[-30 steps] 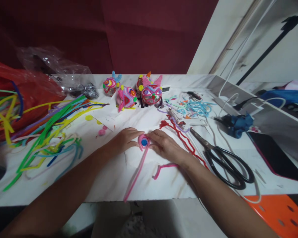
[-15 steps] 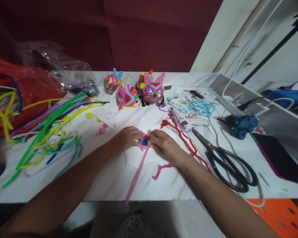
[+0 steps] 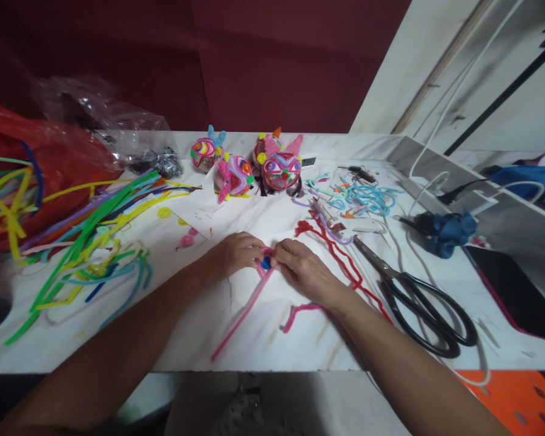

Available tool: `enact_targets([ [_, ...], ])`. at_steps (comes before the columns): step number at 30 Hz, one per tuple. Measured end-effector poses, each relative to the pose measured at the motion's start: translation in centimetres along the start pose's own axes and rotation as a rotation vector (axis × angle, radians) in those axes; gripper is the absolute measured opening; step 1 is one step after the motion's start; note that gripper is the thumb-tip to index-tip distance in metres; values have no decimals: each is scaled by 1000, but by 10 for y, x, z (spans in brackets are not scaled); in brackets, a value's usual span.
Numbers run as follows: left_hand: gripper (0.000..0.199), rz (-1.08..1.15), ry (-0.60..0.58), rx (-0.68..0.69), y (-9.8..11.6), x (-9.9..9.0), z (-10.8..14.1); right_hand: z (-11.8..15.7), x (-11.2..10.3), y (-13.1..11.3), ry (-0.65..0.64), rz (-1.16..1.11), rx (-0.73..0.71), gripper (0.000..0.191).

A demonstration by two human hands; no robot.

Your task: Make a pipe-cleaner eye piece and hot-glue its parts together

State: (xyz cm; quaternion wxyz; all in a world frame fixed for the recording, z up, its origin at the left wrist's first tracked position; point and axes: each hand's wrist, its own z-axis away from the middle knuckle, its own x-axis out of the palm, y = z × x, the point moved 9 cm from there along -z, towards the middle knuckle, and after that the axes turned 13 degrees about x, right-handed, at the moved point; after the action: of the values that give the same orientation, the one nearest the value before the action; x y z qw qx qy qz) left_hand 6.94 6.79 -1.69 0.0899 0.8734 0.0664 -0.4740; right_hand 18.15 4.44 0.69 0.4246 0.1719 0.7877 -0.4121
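Observation:
Between my two hands is a pink pipe cleaner, bent around a small blue coil. My left hand pinches the bent part from the left, with fingers curled. From the right, my right hand pinches the same part, its fingertips close to the blue coil. The pipe cleaner's long free end runs down and left over the white table. A short darker pink pipe cleaner lies beside my right wrist. Red pipe cleaners stretch out behind my right forearm.
Black-handled scissors lie at the right, beside a phone and a white cable. Colourful animal heads stand at the back, near a glue gun. Loose pipe cleaners and a red bag cover the left side.
The free end of the pink pipe cleaner has swung to the left. Both hands keep their pinch in nearly the same place; the whole view has shifted slightly.

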Motion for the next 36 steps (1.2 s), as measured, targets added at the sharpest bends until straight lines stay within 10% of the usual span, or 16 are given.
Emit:
enact_targets([
  [18, 38, 29, 9, -57, -1, -4, -2, 0, -4, 2, -11, -148, 5, 17],
  [29, 18, 70, 9, -170, -16, 5, 7, -30, 3, 29, -117, 53, 532, 13],
  [36, 16, 111, 21, -247, -16, -1, 9, -52, 15, 32, -204, 235, 577, 10],
])
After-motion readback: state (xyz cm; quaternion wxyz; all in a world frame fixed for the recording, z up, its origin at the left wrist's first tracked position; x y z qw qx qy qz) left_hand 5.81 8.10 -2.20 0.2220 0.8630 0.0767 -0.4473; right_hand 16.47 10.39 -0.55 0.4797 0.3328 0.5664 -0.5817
